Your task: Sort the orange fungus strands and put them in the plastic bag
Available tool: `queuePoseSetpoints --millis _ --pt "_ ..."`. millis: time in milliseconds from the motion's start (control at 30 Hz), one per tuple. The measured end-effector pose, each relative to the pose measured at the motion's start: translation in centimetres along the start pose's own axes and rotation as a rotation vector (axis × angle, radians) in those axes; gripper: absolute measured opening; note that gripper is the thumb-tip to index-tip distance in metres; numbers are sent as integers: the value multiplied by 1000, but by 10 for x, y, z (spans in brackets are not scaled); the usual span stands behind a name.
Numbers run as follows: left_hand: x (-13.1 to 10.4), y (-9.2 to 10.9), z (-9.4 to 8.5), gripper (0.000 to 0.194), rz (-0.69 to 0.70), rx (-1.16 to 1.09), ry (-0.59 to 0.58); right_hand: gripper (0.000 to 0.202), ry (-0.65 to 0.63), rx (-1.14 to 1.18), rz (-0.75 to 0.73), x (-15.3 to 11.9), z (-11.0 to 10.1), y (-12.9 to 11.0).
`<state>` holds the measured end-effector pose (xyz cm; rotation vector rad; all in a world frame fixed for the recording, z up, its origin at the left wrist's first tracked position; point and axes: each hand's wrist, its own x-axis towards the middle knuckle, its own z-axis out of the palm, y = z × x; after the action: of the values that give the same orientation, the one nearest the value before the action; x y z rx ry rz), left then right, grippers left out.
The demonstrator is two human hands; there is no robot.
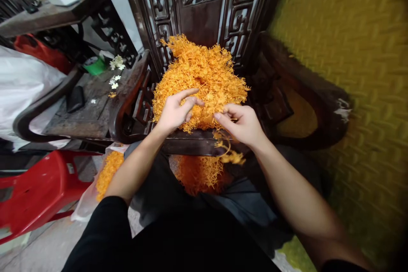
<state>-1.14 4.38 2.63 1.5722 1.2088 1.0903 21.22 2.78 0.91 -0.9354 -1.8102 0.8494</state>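
Orange, spidery, flower-like strands in a large loose heap [210, 66] sat on the seat of a dark brown carved wooden chair [204, 25], right up against its openwork back. Both bare hands worked at the near side of that heap. The left hand [179, 110] lay over its lower left part, its grip apart, forefinger stretched out above the thumb and the rest curled, with nothing seen held. The right hand [244, 123] touched the lower right edge, thumb and forefinger tips close together; I could not tell whether that grip was clamped on a strand. Just below it hung a thin orange sprig with ragged tufts [234, 157], in front of the seat's edge. More orange strands [200, 174] showed lower down, between the dark-trousered legs, and a translucent white plastic bag [85, 199] by the left forearm held a further orange batch [110, 172]. Further left stood a red plastic chair [44, 182]. Beside the carved chair, a worn dark wooden surface [92, 110] carried a green roll-shaped object [94, 66], small white blossoms [117, 63] and a flat black wallet-like item [75, 99]. A bulky white sack [25, 85] lay left of these, and a yellow-green woven-looking sheet [344, 51] filled the right side.
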Motion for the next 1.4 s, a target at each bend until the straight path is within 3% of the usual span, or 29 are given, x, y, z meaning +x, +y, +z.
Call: queuePoseSetpoints --millis 100,200,300,400,500,667,733,833,900,1000,1100,1267,1400 --pt "3 -1 -3 55 34 36 -75 39 -123 49 -88 -3 1 -5" --pt "-2 11 -6 61 157 195 -174 39 -251 69 -122 -5 0 -2" --pt "-9 21 -5 57 272 407 -295 39 -336 34 -106 -5 1 1" --pt "-14 21 1 47 399 613 -350 39 -336 -50 -55 -5 2 0" --pt "-17 14 10 42 501 708 -327 45 -313 -93 66 -6 2 -2" --pt "-11 0 25 45 531 737 -129 53 -368 -52 136 -6 2 -12" --pt "0 -4 19 47 495 691 41 55 -376 -26 174 -7 1 -16" --pt "21 -10 -7 51 357 518 368 53 -468 18 257 -12 0 -18" --pt "31 -14 -24 54 220 348 445 51 -489 41 283 -16 -2 -14" --pt "29 -19 -29 52 -27 81 280 51 -420 99 283 -17 -5 -6" --pt "18 -15 -14 41 -224 -161 64 53 -353 141 257 -15 -9 -4" --pt "12 -1 -6 38 -333 -478 -11 49 -286 234 270 -14 -10 -7" --pt "14 1 -13 27 -354 -566 -70 41 -60 466 365 -12 -7 -1"
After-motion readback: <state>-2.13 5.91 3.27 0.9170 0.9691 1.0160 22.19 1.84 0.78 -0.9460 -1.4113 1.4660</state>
